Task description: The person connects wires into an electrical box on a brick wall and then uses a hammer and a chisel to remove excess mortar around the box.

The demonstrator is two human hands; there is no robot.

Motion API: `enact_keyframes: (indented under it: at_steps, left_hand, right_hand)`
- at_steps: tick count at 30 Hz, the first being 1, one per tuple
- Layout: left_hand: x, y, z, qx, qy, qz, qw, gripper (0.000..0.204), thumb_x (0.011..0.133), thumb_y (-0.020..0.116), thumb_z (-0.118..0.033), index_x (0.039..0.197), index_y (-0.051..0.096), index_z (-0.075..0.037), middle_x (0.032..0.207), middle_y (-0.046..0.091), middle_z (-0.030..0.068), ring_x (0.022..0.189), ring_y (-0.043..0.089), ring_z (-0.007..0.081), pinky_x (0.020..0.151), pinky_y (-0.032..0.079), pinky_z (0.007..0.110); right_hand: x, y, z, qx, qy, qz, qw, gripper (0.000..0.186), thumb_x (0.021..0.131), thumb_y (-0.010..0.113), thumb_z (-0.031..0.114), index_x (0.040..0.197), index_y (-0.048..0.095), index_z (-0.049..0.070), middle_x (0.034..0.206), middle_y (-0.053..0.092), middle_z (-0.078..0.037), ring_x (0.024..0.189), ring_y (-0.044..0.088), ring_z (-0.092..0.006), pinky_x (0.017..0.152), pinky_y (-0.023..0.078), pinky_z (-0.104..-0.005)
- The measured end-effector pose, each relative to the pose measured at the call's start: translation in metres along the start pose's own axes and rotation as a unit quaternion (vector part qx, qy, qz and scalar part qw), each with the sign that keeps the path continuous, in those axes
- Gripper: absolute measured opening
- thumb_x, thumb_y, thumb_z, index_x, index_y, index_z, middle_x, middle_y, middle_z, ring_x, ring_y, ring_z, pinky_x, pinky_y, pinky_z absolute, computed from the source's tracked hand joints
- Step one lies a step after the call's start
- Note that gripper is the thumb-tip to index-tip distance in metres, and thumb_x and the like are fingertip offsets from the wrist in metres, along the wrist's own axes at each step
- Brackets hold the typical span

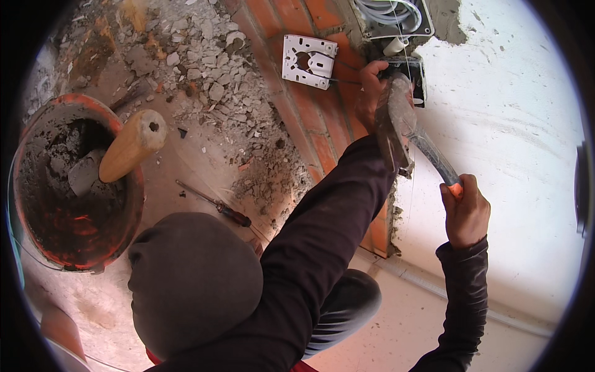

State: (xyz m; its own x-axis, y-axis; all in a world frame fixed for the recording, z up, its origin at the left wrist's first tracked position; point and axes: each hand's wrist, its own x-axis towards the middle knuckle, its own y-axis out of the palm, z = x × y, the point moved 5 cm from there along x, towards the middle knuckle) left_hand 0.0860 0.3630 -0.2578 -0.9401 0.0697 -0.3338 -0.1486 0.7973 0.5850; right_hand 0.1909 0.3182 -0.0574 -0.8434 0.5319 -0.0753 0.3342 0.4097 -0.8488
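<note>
The right hand (468,214) has its fingers wrapped around the handle of a hammer (429,150), whose head hangs just in front of the left hand (369,96). The left fingers are bent beside a dark wall box (419,74); the hammer hides much of them, so whether they grip anything I cannot tell, and the box's inside is hard to make out. Above those fingers, another box (427,28) holds coiled gray cable (387,13) (the top edge cuts both off). Left of them, a white plate (291,59) lies against the bricks (297,105). Well to the left and lower, an orange bucket (137,192) contains gray mortar (56,149) and a trowel (133,146), its wooden handle leaning over the rim, its blade partly buried.
</note>
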Motion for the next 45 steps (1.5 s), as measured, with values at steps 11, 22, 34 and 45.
enact_keyframes:
  at_steps: [11,22,34,45]
  left_hand:
    - [0.005,-0.005,-0.005,-0.009,-0.016,0.015,1.000,0.052,0.076,0.076,-0.009,0.119,0.045,-0.006,0.086,0.066,0.0135,0.073,0.067,0.0231,0.069,0.053,0.032]
    - [0.003,-0.004,-0.008,-0.008,-0.011,-0.016,1.000,0.047,0.072,0.074,-0.012,0.112,0.052,-0.009,0.064,0.061,0.0020,0.064,0.063,0.0281,0.063,0.050,0.038]
    - [0.005,-0.004,-0.004,0.058,0.014,0.004,0.998,0.054,0.073,0.077,-0.013,0.117,0.046,-0.009,0.074,0.066,0.0049,0.069,0.067,0.0224,0.066,0.051,0.031]
    - [0.004,-0.006,-0.011,0.079,0.076,-0.013,0.994,0.050,0.076,0.073,-0.008,0.119,0.046,-0.010,0.081,0.066,0.0078,0.072,0.067,0.0248,0.069,0.052,0.034]
  right_hand:
    - [0.003,-0.001,0.001,-0.014,-0.016,-0.006,1.000,0.029,0.080,0.076,0.013,0.094,0.052,0.005,0.074,0.063,-0.017,0.065,0.063,-0.0383,0.055,0.049,-0.0420]
    - [0.000,0.002,-0.008,-0.020,0.007,-0.001,1.000,0.028,0.079,0.076,0.012,0.093,0.053,0.004,0.074,0.063,-0.017,0.066,0.063,-0.0387,0.056,0.049,-0.0427]
    - [0.000,-0.007,-0.003,-0.034,0.006,0.009,0.999,0.026,0.080,0.075,0.011,0.092,0.053,0.003,0.074,0.063,-0.018,0.065,0.064,-0.0380,0.055,0.049,-0.0408]
    - [0.001,-0.006,0.000,0.002,-0.005,0.017,1.000,0.027,0.081,0.075,0.012,0.092,0.053,0.003,0.074,0.064,-0.018,0.064,0.064,-0.0376,0.055,0.050,-0.0421]
